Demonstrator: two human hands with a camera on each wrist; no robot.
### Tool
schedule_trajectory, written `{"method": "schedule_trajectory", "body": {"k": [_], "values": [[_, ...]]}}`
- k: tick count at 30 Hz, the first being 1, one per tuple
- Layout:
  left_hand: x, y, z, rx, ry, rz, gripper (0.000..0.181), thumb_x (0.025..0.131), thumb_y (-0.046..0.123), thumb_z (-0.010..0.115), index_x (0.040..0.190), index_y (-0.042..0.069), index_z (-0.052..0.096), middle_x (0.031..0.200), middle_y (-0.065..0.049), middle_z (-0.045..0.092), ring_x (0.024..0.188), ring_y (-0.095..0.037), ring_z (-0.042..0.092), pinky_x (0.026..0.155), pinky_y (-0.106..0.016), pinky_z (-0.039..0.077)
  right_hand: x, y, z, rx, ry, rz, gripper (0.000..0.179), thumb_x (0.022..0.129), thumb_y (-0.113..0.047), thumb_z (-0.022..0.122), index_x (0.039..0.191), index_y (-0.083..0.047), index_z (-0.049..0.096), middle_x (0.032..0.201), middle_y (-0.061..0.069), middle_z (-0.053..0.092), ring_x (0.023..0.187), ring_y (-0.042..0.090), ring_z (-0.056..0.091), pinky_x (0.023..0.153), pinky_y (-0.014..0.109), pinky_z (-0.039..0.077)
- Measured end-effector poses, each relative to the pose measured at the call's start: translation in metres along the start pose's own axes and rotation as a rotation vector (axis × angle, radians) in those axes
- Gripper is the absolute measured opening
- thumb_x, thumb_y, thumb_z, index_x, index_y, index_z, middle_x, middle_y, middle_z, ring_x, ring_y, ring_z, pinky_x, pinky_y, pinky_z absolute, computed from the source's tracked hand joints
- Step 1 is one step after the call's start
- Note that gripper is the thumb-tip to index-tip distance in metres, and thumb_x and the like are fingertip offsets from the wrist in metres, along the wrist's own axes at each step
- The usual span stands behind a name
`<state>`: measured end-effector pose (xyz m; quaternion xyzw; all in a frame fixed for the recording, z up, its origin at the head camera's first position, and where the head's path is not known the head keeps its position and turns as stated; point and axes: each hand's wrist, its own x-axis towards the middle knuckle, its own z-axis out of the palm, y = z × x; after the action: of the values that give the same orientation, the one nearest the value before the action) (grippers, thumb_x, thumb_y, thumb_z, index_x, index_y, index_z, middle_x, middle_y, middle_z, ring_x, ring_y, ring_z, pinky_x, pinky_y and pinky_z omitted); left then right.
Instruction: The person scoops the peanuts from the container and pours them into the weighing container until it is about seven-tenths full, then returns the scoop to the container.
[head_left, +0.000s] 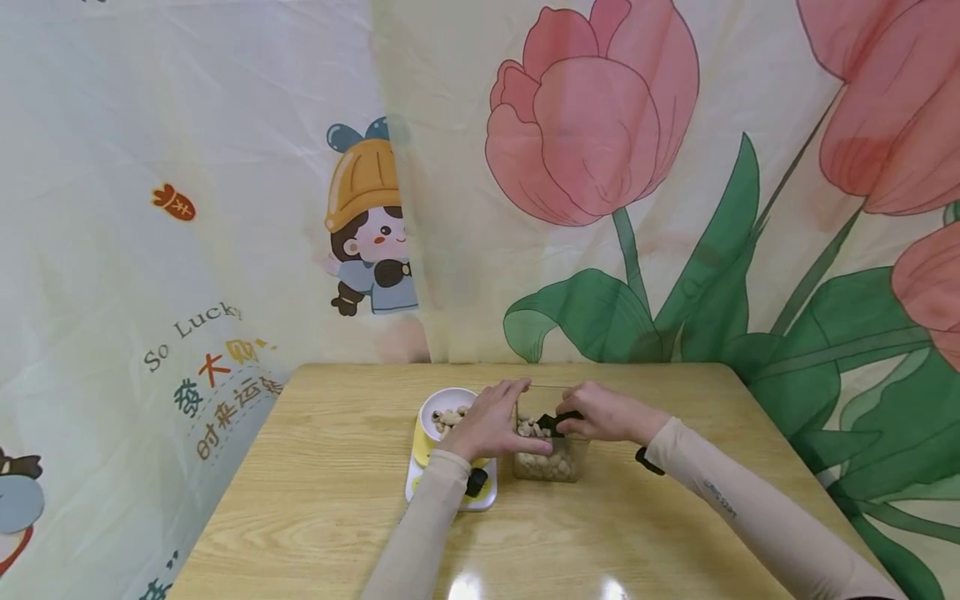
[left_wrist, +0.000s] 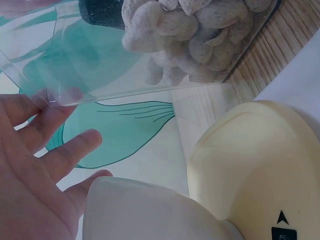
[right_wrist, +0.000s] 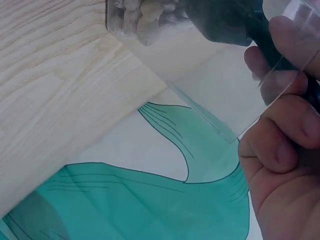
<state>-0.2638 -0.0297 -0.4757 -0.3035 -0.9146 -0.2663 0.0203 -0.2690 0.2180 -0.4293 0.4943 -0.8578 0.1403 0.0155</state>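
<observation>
My right hand (head_left: 603,414) grips the handle of a black scoop (head_left: 551,422), whose head is down inside a clear plastic container (head_left: 546,468). Unshelled peanuts (left_wrist: 170,30) fill the lower part of that container. At the container's left side is my left hand (head_left: 491,425), its thumb across the front rim and its fingertips (left_wrist: 65,100) at the rim of the left wall. A white bowl (head_left: 427,406) with peanuts in it rests on a yellow and white kitchen scale (head_left: 415,486), partly hidden by the left hand and sleeve.
All of this stands on a light wood table (head_left: 337,450), towards its far edge. Behind it hangs a printed cloth (head_left: 450,208) with tulips and a cartoon figure. The scale stands close to the container's left side.
</observation>
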Motion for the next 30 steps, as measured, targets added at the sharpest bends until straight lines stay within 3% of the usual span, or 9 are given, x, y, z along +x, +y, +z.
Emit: {"method": "schedule_trajectory", "body": {"k": [3,8,11,22,30], "values": [[0.000,0.001,-0.002,-0.013,0.003,-0.007,0.113,0.070,0.075,0.077,0.159,0.023,0.032,0.156,-0.001,0.041,0.142,-0.025,0.039,0.118,-0.049,0.031,-0.001,0.000,-0.003,0.019,0.034,0.012,0.010,0.093,-0.012,0.075,0.095,-0.003,0.077,0.078,-0.006,0.062,0.067,0.001,0.055,0.059,0.020,0.051],[0.000,0.001,-0.004,-0.006,-0.003,-0.017,0.116,0.068,0.080,0.074,0.160,0.025,0.030,0.158,0.001,0.039,0.145,-0.023,0.036,0.119,-0.048,0.028,-0.003,-0.002,-0.005,0.053,0.034,0.098,0.017,0.096,-0.017,0.073,0.103,-0.003,0.078,0.089,0.001,0.072,0.078,0.006,0.066,0.067,0.025,0.057],[0.000,0.001,-0.005,-0.004,-0.003,-0.018,0.116,0.068,0.081,0.073,0.160,0.025,0.029,0.158,0.002,0.038,0.145,-0.022,0.035,0.121,-0.047,0.025,-0.006,-0.002,-0.004,0.083,0.041,0.147,0.020,0.097,-0.021,0.071,0.105,-0.004,0.078,0.093,0.000,0.073,0.081,0.006,0.066,0.069,0.027,0.058],[0.000,-0.001,-0.002,-0.006,-0.006,-0.017,0.115,0.068,0.081,0.074,0.160,0.025,0.030,0.157,0.002,0.040,0.144,-0.021,0.037,0.120,-0.045,0.027,-0.019,-0.003,0.008,0.154,0.165,0.194,0.022,0.098,-0.028,0.070,0.109,-0.011,0.079,0.098,-0.008,0.073,0.088,0.006,0.067,0.077,0.033,0.058],[-0.001,-0.001,-0.001,-0.033,-0.013,-0.028,0.113,0.070,0.076,0.076,0.160,0.027,0.029,0.159,0.003,0.038,0.145,-0.022,0.035,0.119,-0.048,0.028,-0.030,-0.005,0.013,0.254,0.235,0.305,0.026,0.097,-0.031,0.071,0.116,-0.014,0.077,0.108,-0.008,0.073,0.098,0.011,0.067,0.083,0.036,0.058]]}}
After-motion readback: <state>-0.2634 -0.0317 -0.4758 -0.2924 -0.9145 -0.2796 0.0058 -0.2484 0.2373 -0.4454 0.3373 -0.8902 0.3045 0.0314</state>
